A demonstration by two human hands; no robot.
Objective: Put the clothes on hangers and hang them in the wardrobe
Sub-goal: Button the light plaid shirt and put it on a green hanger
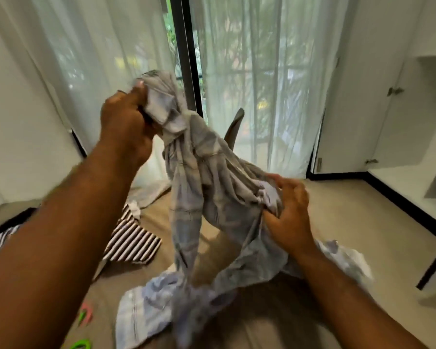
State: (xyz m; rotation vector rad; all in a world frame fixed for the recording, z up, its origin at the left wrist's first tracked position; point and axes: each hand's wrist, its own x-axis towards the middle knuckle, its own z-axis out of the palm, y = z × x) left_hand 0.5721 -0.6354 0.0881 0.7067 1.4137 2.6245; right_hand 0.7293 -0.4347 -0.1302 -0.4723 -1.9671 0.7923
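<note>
Head, shirt [212, 187] between left hand [126, 122], right hand [287, 212]

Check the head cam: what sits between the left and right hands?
The bunched pale blue checked shirt spans the gap in the head view: the left hand grips its upper end, the right hand grips a lower fold.
</note>
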